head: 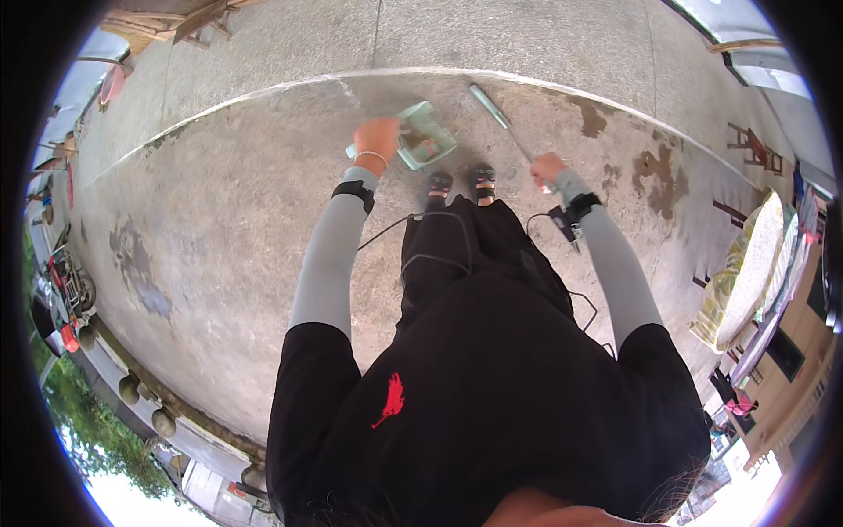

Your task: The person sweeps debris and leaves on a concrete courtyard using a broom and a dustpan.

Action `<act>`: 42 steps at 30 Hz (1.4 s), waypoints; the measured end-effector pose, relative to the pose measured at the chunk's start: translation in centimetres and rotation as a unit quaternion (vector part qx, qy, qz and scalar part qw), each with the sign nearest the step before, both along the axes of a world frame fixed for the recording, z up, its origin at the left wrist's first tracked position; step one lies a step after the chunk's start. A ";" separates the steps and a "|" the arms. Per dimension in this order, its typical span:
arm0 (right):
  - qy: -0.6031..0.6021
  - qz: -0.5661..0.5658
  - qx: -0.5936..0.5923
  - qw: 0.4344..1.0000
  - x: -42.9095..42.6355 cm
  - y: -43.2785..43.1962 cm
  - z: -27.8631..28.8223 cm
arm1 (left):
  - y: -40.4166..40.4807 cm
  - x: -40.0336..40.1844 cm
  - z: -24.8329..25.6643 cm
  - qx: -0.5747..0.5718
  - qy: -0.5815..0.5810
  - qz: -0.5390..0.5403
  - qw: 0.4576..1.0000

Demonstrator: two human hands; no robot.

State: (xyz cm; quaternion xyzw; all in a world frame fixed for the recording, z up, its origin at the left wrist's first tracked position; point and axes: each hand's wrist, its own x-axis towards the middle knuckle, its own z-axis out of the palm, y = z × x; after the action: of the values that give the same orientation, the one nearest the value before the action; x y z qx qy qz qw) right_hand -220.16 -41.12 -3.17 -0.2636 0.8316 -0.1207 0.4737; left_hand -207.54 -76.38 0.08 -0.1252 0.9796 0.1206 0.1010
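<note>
My left hand (377,139) grips a pale green plastic container like a dustpan (409,162), held over the concrete floor ahead of my feet. Something pale with an orange patch (427,146) lies inside it; blur hides what it is. In my right hand (548,168) is a thin metal rod (523,146) with a long pale green end (489,105) pointing forward and left. The rod and the container are apart. Whether the green end touches the floor I cannot tell.
My dark shoes (483,174) stand between the hands. Black cables (466,230) loop by my trousers. A raised pale seam (454,70) crosses the concrete floor (230,197). Right are a cloth-covered table (751,277) and a wooden stool (754,148); left, a motorcycle (69,283).
</note>
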 end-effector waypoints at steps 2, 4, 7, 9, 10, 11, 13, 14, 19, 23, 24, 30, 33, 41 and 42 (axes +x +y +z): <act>0.020 0.096 0.020 0.995 3.5 -2.0 -2.0 | -0.3 0.2 -0.7 -0.003 -0.011 -0.010 1.000; 0.031 0.150 0.030 0.988 6.7 -3.4 -1.9 | -0.2 0.5 -0.4 -0.003 -0.024 -0.023 0.999; -0.099 0.001 0.000 0.995 8.6 -3.9 0.7 | 0.1 0.1 0.8 0.014 -0.033 0.005 0.999; -0.160 -0.108 0.021 0.981 7.1 -3.7 3.8 | 0.0 0.3 0.6 0.006 -0.056 0.007 0.998; -0.226 -0.222 0.019 0.948 5.9 -3.2 5.8 | -0.4 1.2 0.3 0.004 -0.055 0.013 0.998; -0.283 -0.336 0.016 0.898 4.8 -2.4 7.4 | -0.5 1.9 0.0 0.001 -0.020 0.005 1.000; -0.270 -0.338 0.028 0.901 3.8 -1.1 9.4 | -1.1 2.4 0.1 -0.006 0.023 -0.003 1.000; -0.268 -0.335 0.025 0.903 3.1 -0.7 10.1 | -1.3 2.8 0.1 -0.008 0.006 -0.009 1.000; -0.242 -0.418 0.022 0.875 1.2 0.8 9.8 | -1.5 4.5 0.7 0.003 0.017 0.007 1.000; -0.118 -0.167 0.073 0.976 1.3 -0.4 3.5 | -1.0 5.3 0.8 -0.025 -0.035 0.014 0.999; -0.119 -0.166 0.074 0.976 2.3 -0.9 1.8 | -0.8 5.5 0.6 -0.031 -0.021 0.027 0.999; -0.107 0.021 0.069 0.992 10.1 -5.5 -2.2 | -0.4 5.7 0.6 -0.014 -0.010 0.012 1.000; -0.158 0.002 0.048 0.986 7.5 -5.3 1.5 | -0.9 6.3 0.3 0.001 -0.020 0.022 1.000; -0.256 -0.317 0.061 0.911 4.5 -5.2 11.3 | -3.1 8.7 -0.8 -0.014 -0.007 0.023 1.000; -0.219 -0.294 0.050 0.929 4.0 -5.5 10.7 | -3.3 8.9 -0.4 -0.005 -0.009 0.035 0.999</act>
State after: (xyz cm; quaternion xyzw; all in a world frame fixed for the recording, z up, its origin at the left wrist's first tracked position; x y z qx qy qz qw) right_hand -216.16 -46.61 7.57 0.0499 0.7524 -0.2675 0.5999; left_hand -198.67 -79.69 -0.35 -0.1614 0.9741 0.1184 0.1051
